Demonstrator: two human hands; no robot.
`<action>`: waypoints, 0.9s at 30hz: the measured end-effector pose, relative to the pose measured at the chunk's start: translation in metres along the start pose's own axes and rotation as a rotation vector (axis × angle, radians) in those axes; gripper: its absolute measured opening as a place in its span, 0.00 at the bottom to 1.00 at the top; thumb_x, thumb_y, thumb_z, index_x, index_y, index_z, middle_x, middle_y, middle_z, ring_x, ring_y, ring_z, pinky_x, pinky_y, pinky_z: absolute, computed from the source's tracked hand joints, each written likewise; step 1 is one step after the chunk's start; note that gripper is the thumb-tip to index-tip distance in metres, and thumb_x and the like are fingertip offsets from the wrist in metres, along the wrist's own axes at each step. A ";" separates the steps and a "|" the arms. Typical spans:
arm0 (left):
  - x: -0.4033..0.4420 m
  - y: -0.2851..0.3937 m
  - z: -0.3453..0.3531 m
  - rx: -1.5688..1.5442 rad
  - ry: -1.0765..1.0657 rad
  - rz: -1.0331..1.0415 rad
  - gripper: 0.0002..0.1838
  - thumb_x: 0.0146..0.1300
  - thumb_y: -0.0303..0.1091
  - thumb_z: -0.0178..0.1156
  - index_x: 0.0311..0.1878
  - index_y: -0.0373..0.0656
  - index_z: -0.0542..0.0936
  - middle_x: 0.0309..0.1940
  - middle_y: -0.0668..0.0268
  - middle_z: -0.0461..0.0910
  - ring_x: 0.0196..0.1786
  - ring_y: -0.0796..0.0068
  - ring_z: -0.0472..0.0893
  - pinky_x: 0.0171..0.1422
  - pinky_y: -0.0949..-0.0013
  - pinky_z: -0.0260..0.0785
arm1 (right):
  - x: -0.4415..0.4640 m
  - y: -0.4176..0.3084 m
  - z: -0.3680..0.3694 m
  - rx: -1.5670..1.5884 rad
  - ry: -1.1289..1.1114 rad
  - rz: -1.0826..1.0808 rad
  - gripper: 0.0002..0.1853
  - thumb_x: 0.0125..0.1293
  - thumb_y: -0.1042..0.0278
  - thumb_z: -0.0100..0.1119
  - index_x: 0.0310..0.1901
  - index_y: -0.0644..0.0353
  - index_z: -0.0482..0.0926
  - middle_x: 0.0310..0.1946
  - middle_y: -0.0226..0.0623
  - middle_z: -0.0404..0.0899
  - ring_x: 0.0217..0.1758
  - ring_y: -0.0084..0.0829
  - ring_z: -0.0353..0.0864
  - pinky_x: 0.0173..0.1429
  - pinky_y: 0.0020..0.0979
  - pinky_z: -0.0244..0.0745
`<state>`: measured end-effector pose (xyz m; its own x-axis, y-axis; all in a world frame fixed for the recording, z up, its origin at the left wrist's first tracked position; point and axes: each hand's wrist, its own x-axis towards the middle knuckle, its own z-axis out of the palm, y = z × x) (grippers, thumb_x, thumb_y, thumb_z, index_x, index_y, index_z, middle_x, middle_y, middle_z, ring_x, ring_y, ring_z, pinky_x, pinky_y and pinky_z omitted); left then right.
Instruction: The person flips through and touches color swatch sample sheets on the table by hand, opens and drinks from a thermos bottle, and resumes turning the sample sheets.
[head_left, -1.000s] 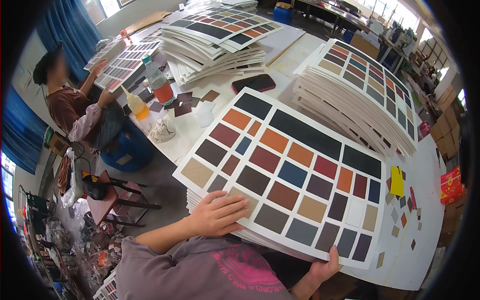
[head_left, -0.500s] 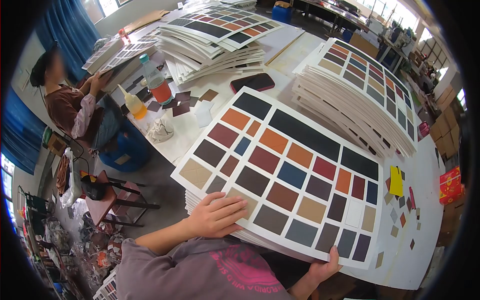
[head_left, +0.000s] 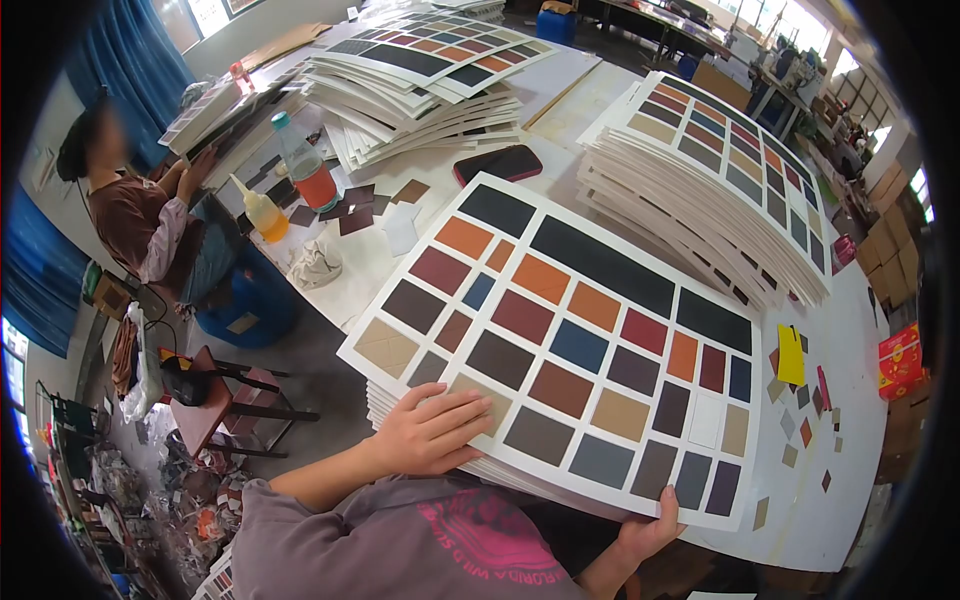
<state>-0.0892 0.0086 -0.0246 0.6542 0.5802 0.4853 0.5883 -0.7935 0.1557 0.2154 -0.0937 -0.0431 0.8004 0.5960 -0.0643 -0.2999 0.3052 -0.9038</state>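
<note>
A white sample board (head_left: 575, 345) with colored swatches lies on top of a stack in front of me. My left hand (head_left: 435, 430) rests flat on the board's near left edge, its fingers stretched over a beige swatch. At the near right corner, my right hand (head_left: 650, 527) grips the board's edge, thumb on top and the other fingers hidden underneath. Behind the board lie a dark phone (head_left: 498, 165) and several loose dark swatches (head_left: 357, 208). A taller stack of swatch boards (head_left: 690, 190) stands at the right, another (head_left: 420, 90) at the back.
A co-worker (head_left: 130, 210) sits at the table's left side. Near them stand a bottle with red liquid (head_left: 307, 165), a squeeze bottle (head_left: 262, 212) and a crumpled cloth (head_left: 315, 264). A yellow note (head_left: 790, 355) and scattered swatches lie at the right. A chair (head_left: 215, 405) stands left.
The co-worker's hands have come down and toward their body, and the board they held raised is lowered. My hands stay in place on the board; the view has shifted slightly.
</note>
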 end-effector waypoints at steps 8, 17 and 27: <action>0.000 0.000 0.001 0.001 0.024 0.011 0.22 0.56 0.46 0.63 0.51 0.47 0.80 0.54 0.67 0.78 0.57 0.72 0.77 0.62 0.62 0.62 | 0.000 -0.002 0.003 0.030 -0.014 0.002 0.22 0.56 0.76 0.53 0.54 0.71 0.71 0.48 0.45 0.75 0.50 0.37 0.78 0.56 0.36 0.75; 0.000 0.000 0.001 0.007 0.002 0.000 0.24 0.54 0.46 0.65 0.53 0.48 0.78 0.57 0.69 0.77 0.59 0.75 0.75 0.62 0.62 0.63 | 0.001 0.000 0.000 0.022 -0.003 -0.009 0.20 0.56 0.75 0.53 0.52 0.71 0.73 0.47 0.45 0.76 0.49 0.36 0.78 0.55 0.36 0.76; -0.001 0.000 0.001 0.010 0.000 -0.004 0.24 0.55 0.46 0.65 0.54 0.48 0.78 0.56 0.69 0.77 0.59 0.75 0.75 0.63 0.62 0.62 | 0.002 0.001 -0.006 -0.014 0.027 0.022 0.24 0.53 0.76 0.53 0.55 0.69 0.70 0.50 0.44 0.74 0.51 0.36 0.75 0.57 0.36 0.72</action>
<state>-0.0890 0.0083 -0.0259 0.6520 0.5833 0.4844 0.5954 -0.7894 0.1493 0.2199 -0.0960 -0.0468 0.8076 0.5819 -0.0958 -0.3104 0.2814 -0.9080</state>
